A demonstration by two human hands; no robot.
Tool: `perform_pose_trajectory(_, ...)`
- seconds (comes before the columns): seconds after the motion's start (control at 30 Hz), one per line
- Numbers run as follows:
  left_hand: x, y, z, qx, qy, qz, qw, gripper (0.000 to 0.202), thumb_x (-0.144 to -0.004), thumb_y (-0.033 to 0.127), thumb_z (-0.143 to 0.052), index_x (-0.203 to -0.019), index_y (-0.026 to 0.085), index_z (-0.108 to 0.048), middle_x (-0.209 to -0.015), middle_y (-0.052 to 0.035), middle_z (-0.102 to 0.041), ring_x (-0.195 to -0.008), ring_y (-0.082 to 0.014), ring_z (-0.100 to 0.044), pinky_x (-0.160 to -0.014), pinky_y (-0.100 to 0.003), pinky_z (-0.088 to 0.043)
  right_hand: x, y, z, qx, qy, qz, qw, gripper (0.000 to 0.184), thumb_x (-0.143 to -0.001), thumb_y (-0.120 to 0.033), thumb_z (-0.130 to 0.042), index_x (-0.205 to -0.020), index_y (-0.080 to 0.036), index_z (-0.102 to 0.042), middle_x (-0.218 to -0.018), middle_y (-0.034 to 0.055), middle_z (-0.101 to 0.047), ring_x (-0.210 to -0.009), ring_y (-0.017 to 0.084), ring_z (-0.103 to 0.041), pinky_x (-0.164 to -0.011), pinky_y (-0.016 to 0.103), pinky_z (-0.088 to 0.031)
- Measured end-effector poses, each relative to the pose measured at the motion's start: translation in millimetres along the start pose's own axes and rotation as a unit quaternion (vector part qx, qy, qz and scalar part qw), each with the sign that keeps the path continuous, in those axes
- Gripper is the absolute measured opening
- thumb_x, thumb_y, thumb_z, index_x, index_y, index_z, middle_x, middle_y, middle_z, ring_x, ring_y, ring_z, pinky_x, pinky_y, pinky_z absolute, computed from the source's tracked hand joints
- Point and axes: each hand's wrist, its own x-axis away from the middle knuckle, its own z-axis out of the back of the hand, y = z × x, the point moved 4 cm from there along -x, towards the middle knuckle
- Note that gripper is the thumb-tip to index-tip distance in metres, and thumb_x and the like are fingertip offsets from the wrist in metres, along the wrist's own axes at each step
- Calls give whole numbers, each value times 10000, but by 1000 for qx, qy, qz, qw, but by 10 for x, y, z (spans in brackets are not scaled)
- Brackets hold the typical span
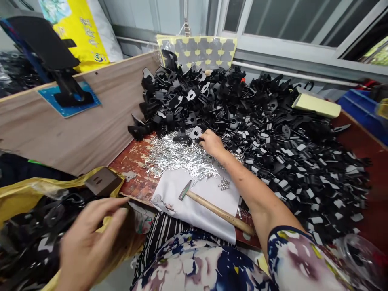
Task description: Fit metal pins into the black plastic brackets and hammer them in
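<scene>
My right hand [211,142] reaches across the table, its fingers closed on the edge of a black plastic part with a round hole [196,132]. That part is at the front of a big heap of similar black plastic parts [218,93], just behind a spread of shiny metal pins [184,155]. My left hand [93,234], somewhat blurred, hovers over a yellow bag [15,202] of black parts. Its thumb and index finger are apart, with nothing visible between them. A hammer with a wooden handle [218,209] lies on a white sheet [169,186] in front of me.
Small black pieces with pale faces [281,186] cover the table's right side. A wooden board [121,101] walls off the left, with a black stand [72,95] on it. A brown block [103,181] sits at the bag's rim. A blue crate [360,109] stands far right.
</scene>
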Motion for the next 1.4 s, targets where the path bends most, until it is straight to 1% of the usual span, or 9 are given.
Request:
perform_pose_trajectory(0.23, -53, -14, -1180, 243, -109, 158, 951, 604, -772, 464, -793, -1320, 269, -629, -1239, -93, -683, -1062, -270, -654, -878, -365, -557, 1259, -753, 25, -215, -37, 111, 969, 108, -975, -244, -645, -1024, -201, -732, -1032, 15, -636, -912, 114, -625, -815, 228, -520)
perform_pose_trajectory(0.33, -38, -51, -1403, 283, -135, 197, 929, 409, -710, 493, -831, -991, 211, -735, -1017, -60, -700, -966, -246, -633, -823, -312, -522, 1745, -857, 23, -234, -83, 129, 960, 91, -863, -230, -778, -947, -226, -743, -926, -50, -698, -798, 73, -647, -725, 171, -522)
perform_pose_trajectory(0.47, -40, -152, -1424, 262, -133, 216, 931, 490, -699, 545, -825, -556, 190, -519, -646, 33, -435, -668, -148, -435, -625, -232, -411, 1660, -160, 176, -193, -84, 52, 976, 222, -1023, -286, -555, -1163, -295, -727, -771, -82, -735, -506, 72, -547, -565, 214, -479)
perform_pose_trajectory(0.63, -18, -207, -1345, 243, -134, 238, 931, 494, -656, 583, -853, -561, 169, -601, -915, -36, -578, -839, -183, -517, -646, -216, -433, 1017, 1068, 401, -32, 40, -134, 990, 225, -989, -208, -539, -963, -154, -756, -982, 123, -751, -854, 212, -670, -822, 354, -504)
perform_pose_trajectory(0.77, 42, -256, -1256, 303, -127, 295, 897, 444, -599, 549, -908, -823, 187, -786, -1385, -81, -562, -1138, -271, -564, -771, -248, -499, 805, 1339, 245, 5, 46, -148, 988, 167, -873, -208, -697, -1021, -163, -762, -999, 113, -735, -959, 247, -650, -898, 360, -477)
perform_pose_trajectory(0.9, 51, -324, -1119, 269, -122, 266, 918, 361, -690, 498, -879, -627, 171, -741, -1333, -77, -585, -1289, -303, -493, -814, -238, -502, 881, 1340, 186, 6, 55, -149, 987, 330, -841, -219, -716, -1166, -175, -749, -912, 64, -714, -848, 220, -642, -826, 335, -491)
perform_pose_trajectory(1.13, 47, -69, -1279, 315, -182, 279, 889, 301, -682, 452, -897, -785, 186, -802, -1202, -70, -547, -989, -214, -553, -647, -215, -554, 1464, 583, 550, -38, 223, -26, 974, 199, -929, -201, -594, -963, -239, -786, -902, 43, -736, -889, 225, -649, -1061, 506, -435)
perform_pose_trajectory(1.27, 43, 271, -1585, 389, -261, 273, 840, 282, -710, 431, -885, -802, 176, -807, -1074, -58, -544, -839, -155, -546, -649, -235, -596, 1843, -187, 365, -244, 160, 43, 956, 147, -904, -182, -657, -911, -279, -768, -830, -36, -767, -721, 153, -677, -1182, 578, -356)
perform_pose_trajectory(1.4, 29, 425, -1764, 441, -276, 258, 814, 252, -725, 406, -881, -805, 177, -812, -970, -49, -555, -816, -146, -549, -640, -222, -608, 2010, -479, 192, -299, 170, 37, 938, 181, -898, -148, -635, -924, -279, -757, -862, -27, -776, -817, 172, -717, -1212, 616, -297)
